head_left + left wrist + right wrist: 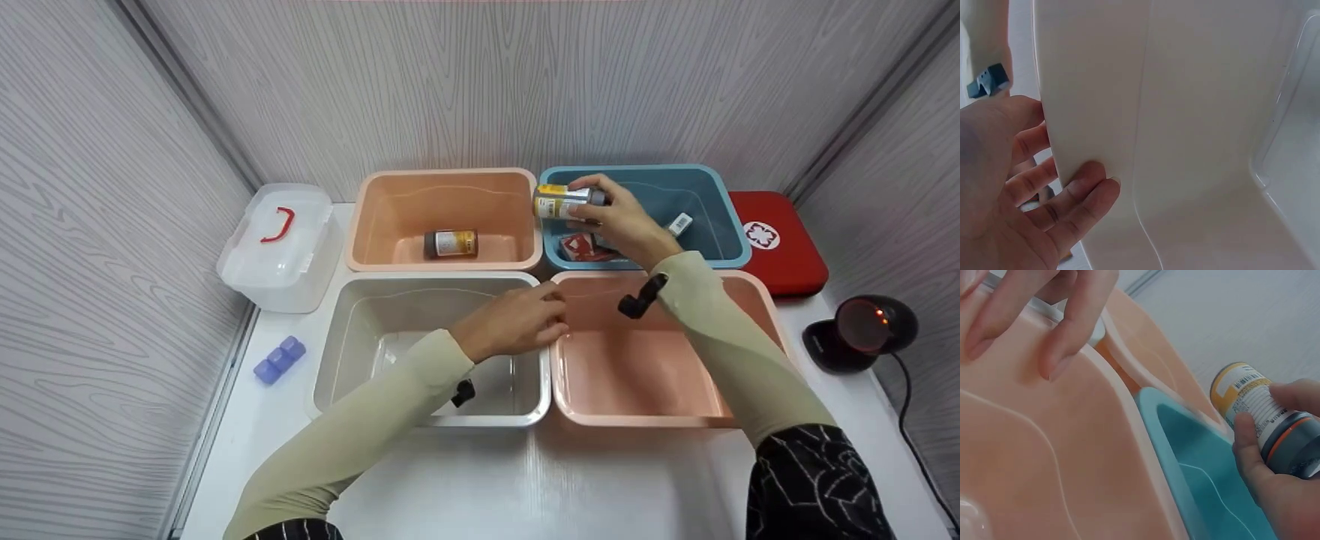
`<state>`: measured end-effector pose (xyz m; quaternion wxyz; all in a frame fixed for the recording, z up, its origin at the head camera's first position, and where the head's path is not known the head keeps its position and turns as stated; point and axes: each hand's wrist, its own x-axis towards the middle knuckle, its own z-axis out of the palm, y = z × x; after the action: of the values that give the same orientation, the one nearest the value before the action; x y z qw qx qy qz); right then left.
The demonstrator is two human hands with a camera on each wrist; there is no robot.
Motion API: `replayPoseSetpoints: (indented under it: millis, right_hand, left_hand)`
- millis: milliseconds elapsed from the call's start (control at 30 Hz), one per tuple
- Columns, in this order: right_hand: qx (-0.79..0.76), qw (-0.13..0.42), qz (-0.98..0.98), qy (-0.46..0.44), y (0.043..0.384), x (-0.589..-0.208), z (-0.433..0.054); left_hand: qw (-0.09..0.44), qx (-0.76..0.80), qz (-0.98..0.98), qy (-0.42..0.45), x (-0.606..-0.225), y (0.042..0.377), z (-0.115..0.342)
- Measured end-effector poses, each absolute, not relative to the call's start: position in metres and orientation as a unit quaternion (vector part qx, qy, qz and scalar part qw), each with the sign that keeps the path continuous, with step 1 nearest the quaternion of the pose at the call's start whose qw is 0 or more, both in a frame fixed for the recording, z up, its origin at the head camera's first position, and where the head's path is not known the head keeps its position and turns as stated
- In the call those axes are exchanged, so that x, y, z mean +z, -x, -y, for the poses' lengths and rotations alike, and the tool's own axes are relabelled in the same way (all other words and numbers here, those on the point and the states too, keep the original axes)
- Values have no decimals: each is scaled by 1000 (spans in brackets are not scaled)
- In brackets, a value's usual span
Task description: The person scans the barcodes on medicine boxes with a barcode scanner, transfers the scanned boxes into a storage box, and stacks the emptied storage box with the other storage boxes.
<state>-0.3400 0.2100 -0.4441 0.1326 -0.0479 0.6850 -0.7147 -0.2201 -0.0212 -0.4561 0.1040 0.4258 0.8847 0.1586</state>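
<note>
My right hand (pixel 619 217) holds a bottle (pixel 559 202) on its side over the left part of the blue bin (pixel 645 174). The bottle has a dark cap and a yellow-and-white label; in the right wrist view a barcode shows on the label (pixel 1249 396). My left hand (pixel 517 322) rests loosely over the adjoining rims of the white bin (pixel 345 322) and the front pink bin (pixel 637 367), its fingers (pixel 1086 205) spread on both sides of the white rim. A similar bottle (pixel 452 244) lies in the back orange bin (pixel 442 180).
Small boxes, one red box (pixel 577 246) and one white box (pixel 680 223), lie in the blue bin. Around the bins are a clear lidded case (pixel 274 247), a purple pill organizer (pixel 280 360), a red first-aid case (pixel 787 255) and a black scanner-like device (pixel 862 330) with a cable.
</note>
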Motion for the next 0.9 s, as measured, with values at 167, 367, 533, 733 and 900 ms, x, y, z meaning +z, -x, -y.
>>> replayPoseSetpoints:
  millis: [167,367,533,733,900]
  right_hand:
    - [-703,161,-689,67,347,-447,-185]
    - [-689,183,-700,50,355,-439,-166]
    - [-710,176,-681,15,361,-435,-155]
    - [-726,129,-675,13,360,-445,-147]
    - [-735,94,-671,15,355,-453,-151]
  left_hand:
    - [100,154,-883,-433,-455,219,21]
    - [104,152,-885,-428,-454,218,20]
    - [107,150,-888,-421,-455,217,21]
    - [108,154,-887,-423,-455,216,19]
    - [106,157,-883,-429,-455,214,16]
